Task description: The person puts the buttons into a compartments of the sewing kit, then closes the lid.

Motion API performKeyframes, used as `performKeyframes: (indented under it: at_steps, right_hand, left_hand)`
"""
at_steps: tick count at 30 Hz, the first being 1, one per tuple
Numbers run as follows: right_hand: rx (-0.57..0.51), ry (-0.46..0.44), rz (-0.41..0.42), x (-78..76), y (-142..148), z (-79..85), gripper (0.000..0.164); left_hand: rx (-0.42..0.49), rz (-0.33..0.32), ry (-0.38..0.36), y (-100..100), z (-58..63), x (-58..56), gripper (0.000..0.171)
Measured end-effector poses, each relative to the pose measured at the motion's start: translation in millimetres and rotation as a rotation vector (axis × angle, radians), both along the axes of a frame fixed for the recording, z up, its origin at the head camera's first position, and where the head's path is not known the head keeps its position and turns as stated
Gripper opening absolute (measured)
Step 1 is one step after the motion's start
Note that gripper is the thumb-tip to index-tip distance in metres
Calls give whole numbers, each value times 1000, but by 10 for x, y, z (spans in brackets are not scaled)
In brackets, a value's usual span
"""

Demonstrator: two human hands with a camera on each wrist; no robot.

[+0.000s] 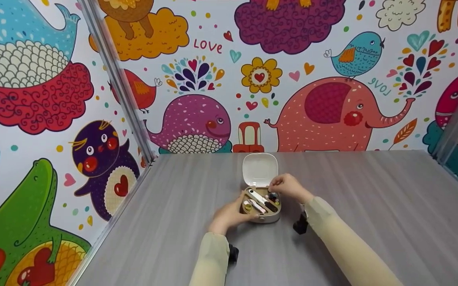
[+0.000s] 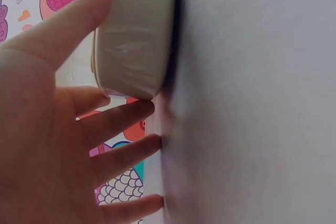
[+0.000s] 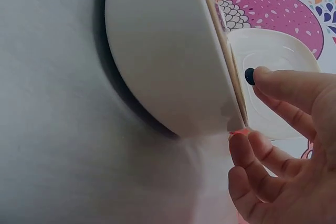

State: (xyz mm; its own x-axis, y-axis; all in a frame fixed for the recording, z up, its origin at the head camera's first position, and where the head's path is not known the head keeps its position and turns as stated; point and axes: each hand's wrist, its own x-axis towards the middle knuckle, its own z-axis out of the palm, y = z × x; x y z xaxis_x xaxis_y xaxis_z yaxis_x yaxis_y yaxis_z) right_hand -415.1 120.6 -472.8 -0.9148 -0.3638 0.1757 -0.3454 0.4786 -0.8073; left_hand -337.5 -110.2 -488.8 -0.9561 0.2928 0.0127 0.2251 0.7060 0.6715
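Observation:
A small cream box (image 1: 270, 218) stands on the table with its white lid (image 1: 260, 170) tipped open at the back. Tan dividers split its inside. A white-and-black tool (image 1: 261, 199) lies in the slanted middle compartment, a pink-and-white slim item (image 1: 257, 206) in the front left one, and small dark and coloured pieces (image 1: 273, 196) in the right one. My left hand (image 1: 231, 214) holds the box's left front corner, thumb on the front, fingers along the side. Above the back right rim, my right hand (image 1: 290, 187) pinches a small dark button-like disc (image 3: 249, 76) between thumb and index finger.
The grey table (image 1: 173, 238) extends around the box on all sides. A printed cartoon wall panel (image 1: 253, 79) rises behind it, and another panel (image 1: 34, 159) borders the left edge. Black wrist devices (image 1: 300, 224) sit under both cuffs.

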Motion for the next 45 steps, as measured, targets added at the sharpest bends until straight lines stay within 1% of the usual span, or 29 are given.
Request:
performKeyframes:
  at_steps: [3, 6, 10, 17, 25, 32, 34, 39, 45]
  right_hand:
    - [21, 14, -17, -10, -21, -3, 6]
    - [23, 17, -17, -14, -41, -24, 6]
    - [2, 1, -5, -15, -66, -54, 6]
    - [-5, -16, 1, -21, -100, -67, 6]
    - [3, 1, -14, -30, -141, -93, 5]
    - [-2, -20, -33, -43, -139, -110, 4]
    - [4, -11, -43, -40, -137, -102, 4]
    - [47, 33, -67, -31, -140, -96, 6]
    - [44, 27, -81, -26, -157, -114, 7]
  left_hand:
    - [-1, 3, -2, -2, 3, -5, 101]
    - [-20, 10, 5, -7, 6, -2, 101]
    - [-44, 23, 7, -6, 20, 18, 101]
    - [-40, 22, -1, 5, 45, 33, 101]
    - [-60, 20, 6, 8, 26, 14, 102]
    - [-66, 18, 3, 17, 31, 4, 101]
    - [-68, 18, 7, 20, 37, 2, 101]
    - [-110, 25, 35, 24, 38, 4, 101]
    - [-112, 22, 41, 18, 29, 14, 101]
